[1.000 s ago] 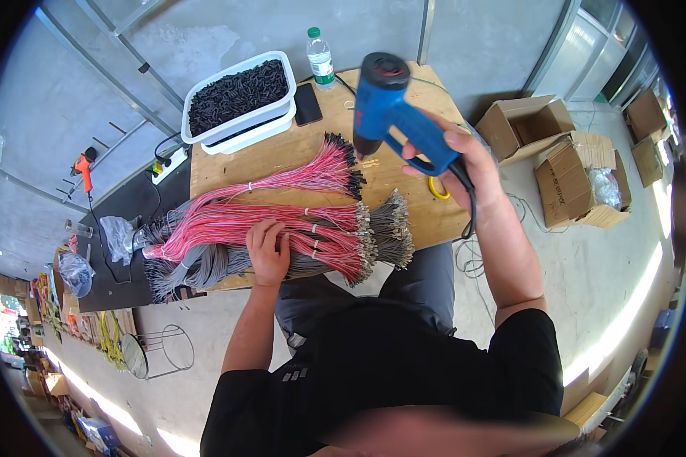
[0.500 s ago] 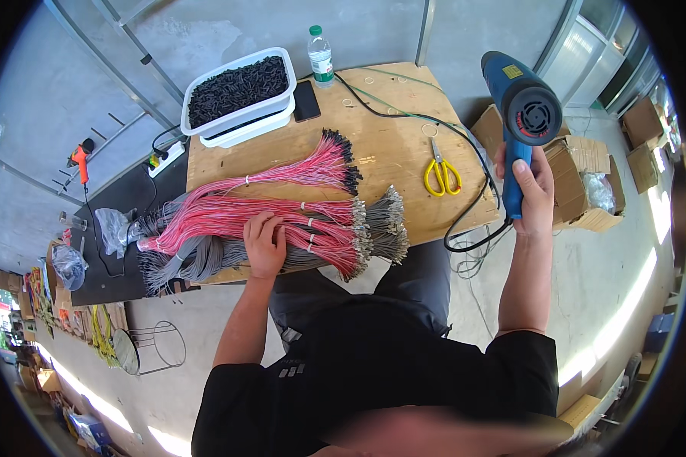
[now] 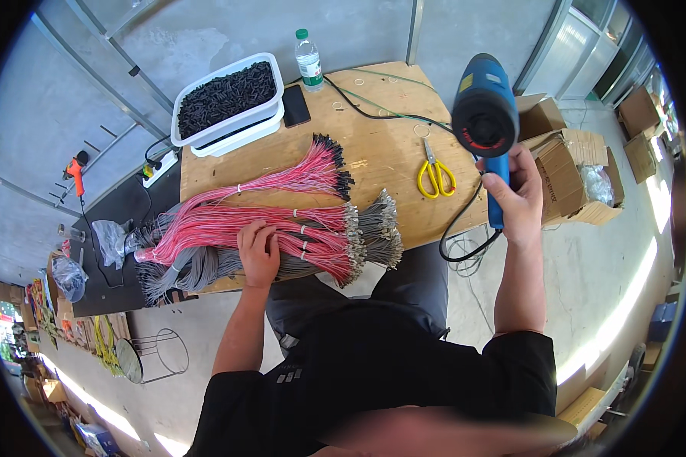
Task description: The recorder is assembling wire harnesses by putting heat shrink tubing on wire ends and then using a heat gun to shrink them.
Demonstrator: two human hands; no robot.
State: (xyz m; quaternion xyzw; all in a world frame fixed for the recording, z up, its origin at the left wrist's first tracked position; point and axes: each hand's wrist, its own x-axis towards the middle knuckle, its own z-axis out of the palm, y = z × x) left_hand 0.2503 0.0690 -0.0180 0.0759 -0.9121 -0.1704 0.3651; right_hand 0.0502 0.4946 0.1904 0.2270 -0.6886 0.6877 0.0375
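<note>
My right hand (image 3: 520,196) is wrapped round the handle of a blue heat gun (image 3: 486,107), raised above the right side of the table. Its cord curves back over the wood. My left hand (image 3: 258,255) rests with fingers apart on the pink wire bundles (image 3: 270,231) near the table's front edge. White ties band these wires, and their right ends carry pale metal terminals. Behind them lies another pink bundle (image 3: 301,172) whose ends are covered in black. Grey wires (image 3: 379,228) with metal ends show beneath and beside the pink ones.
Yellow-handled scissors (image 3: 436,179) lie right on the wooden table (image 3: 392,171). At the back stand a white tub (image 3: 273,103) of short black tubes, a phone (image 3: 296,106) and a water bottle (image 3: 309,62). An orange heat gun (image 3: 77,169) hangs left; open cardboard boxes (image 3: 564,179) stand right.
The heat gun in my right hand has shifted left and tilted, and now stands nearer the scissors. My left hand stays on the pink wires. The whole view has shifted slightly.
</note>
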